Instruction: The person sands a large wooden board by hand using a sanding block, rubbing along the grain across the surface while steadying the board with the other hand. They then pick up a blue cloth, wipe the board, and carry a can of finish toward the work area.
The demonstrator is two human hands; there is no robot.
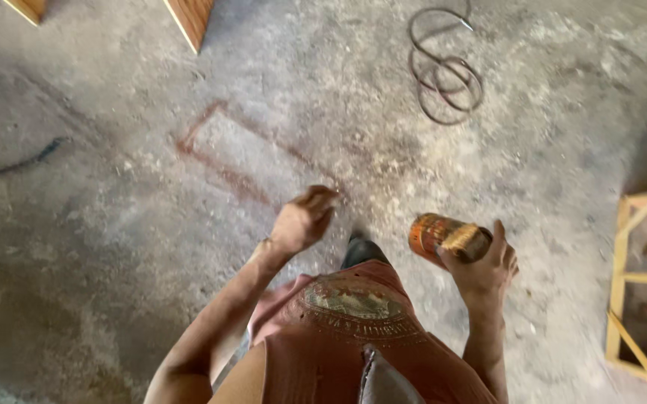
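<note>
The right hand (484, 269), at the lower right of centre in the frame, is clamped around an orange, rust-stained tin can (435, 236), held tilted on its side above the floor. The can's mouth looks crusted with a pale brownish residue; what is inside cannot be told. The left hand (302, 222), just left of centre, holds nothing, its fingers loosely curled and hanging over the floor, well apart from the can.

Carrying a grimy tin tilted like this would go best with a firm wrap of the fingers round its body and the opening kept turned up, so nothing spills.

The concrete floor (114, 224) is rough, grey and dusted with fine sawdust, with a faint reddish rectangle marked on it at upper centre. A coil of thin wire (443, 78) lies at the upper right. A pale wooden frame (623, 284) stands at the right edge, and wooden board corners (188, 19) show at the top left.
</note>
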